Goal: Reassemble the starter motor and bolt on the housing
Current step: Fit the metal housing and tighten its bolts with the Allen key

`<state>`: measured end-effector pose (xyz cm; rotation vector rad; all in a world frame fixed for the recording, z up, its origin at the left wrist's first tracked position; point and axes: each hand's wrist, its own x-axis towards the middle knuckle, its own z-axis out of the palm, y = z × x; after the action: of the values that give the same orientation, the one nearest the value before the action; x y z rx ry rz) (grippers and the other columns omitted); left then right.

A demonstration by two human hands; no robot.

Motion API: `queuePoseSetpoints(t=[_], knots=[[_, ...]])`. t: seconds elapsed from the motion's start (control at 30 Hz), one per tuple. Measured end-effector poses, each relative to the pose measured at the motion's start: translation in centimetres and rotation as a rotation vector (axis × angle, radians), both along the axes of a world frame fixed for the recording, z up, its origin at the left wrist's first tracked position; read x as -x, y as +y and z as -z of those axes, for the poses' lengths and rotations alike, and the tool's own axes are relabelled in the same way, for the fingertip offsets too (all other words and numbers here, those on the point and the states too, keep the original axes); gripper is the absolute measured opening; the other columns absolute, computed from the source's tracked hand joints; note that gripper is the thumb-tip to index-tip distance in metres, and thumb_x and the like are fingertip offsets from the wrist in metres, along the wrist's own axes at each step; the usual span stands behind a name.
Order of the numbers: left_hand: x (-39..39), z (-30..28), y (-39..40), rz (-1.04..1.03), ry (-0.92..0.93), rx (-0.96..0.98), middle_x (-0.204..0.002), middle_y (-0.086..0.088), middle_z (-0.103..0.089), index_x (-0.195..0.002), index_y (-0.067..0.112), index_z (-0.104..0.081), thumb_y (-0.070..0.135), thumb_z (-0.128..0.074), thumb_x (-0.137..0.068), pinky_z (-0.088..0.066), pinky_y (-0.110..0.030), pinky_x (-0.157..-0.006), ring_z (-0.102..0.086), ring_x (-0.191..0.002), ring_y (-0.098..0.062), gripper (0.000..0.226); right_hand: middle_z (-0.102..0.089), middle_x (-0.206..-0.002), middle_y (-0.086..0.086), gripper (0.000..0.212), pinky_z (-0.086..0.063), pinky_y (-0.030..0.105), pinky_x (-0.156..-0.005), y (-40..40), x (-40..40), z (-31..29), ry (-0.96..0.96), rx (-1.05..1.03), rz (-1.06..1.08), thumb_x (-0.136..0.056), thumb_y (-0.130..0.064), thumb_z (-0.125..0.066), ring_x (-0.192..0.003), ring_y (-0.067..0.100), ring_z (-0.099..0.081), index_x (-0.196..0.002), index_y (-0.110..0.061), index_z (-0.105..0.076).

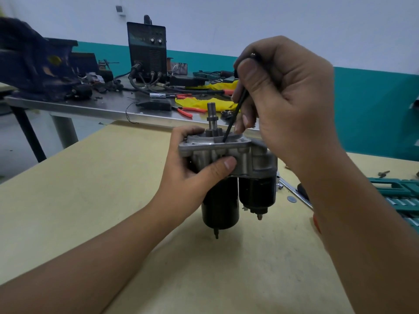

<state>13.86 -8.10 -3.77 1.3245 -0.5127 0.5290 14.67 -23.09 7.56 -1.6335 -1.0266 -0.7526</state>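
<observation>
Head view: a pale yellow wooden worktable (90, 200) fills the lower frame, and behind it, from nine to twelve o'clock, stands a grey steel bench (108, 105) crowded with gear. On that bench a dark blue heavy vise (34, 64) sits at ten o'clock, a black box-shaped welding machine (147, 51) with two knobs and thick cables at eleven o'clock, and yellow crumpled cloths (199, 102) with red-handled pliers (184, 109) near twelve o'clock. At the three o'clock edge of the worktable lies a teal plastic socket-set case (401, 196), with a chrome ratchet handle (294, 192) just beside it toward the centre.

The black-bodied starter motor with its grey cast-aluminium housing (229, 173) stands upright at the centre of the worktable, its twin black cylinders pointing down and its steel pinion shaft (212, 114) rising from the top.

The left hand (192, 164) comes in from seven o'clock and grips the housing, thumb pressed on the near face, fingers curled round the far edge. The right hand (288, 96), from four o'clock, has its fingers curled tight around a thin black hex key (233, 118), which slants down with its tip inside the housing's open top, just beside the pinion. What the tip meets is hidden.
</observation>
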Motion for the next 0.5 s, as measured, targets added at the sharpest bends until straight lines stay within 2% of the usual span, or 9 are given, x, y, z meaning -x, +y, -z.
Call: queuePoseSetpoints(t=[0.2,0.37,0.5], knots=[[0.8,-0.1,-1.1,-0.055,-0.062,-0.058,-0.113,0.011,-0.070,-0.122,0.022,-0.048,0.017,-0.084,-0.076,-0.057,-0.026,-0.089,-0.071,-0.109,-0.017,0.059,-0.060,-0.069,0.021,0.010,-0.052,0.038,-0.041,-0.8,-0.2,-0.6,0.026,0.040,-0.029,-0.105,-0.005,-0.053,-0.041,0.015,-0.050,-0.106,-0.005,-0.063],[0.6,-0.2,-0.7,-0.165,-0.097,-0.124,-0.117,0.010,-0.067,-0.124,0.023,-0.049,0.022,-0.088,-0.070,-0.056,-0.040,-0.097,-0.068,-0.115,-0.025,0.067,-0.059,-0.068,0.021,0.008,-0.051,0.036,-0.041,-1.2,-0.4,-0.5,0.030,0.091,-0.050,-0.104,-0.005,-0.054,-0.039,0.016,-0.049,-0.104,-0.008,-0.062],[0.2,-0.4,0.2,-0.155,-0.063,-0.121,-0.112,0.020,-0.068,-0.123,0.020,-0.044,0.009,-0.087,-0.074,-0.056,-0.023,-0.089,-0.070,-0.110,-0.011,0.066,-0.059,-0.073,0.028,0.008,-0.053,0.036,-0.045,-1.2,-0.7,-0.4,0.084,0.045,-0.122,-0.104,-0.002,-0.052,-0.041,0.020,-0.048,-0.104,-0.004,-0.059]])
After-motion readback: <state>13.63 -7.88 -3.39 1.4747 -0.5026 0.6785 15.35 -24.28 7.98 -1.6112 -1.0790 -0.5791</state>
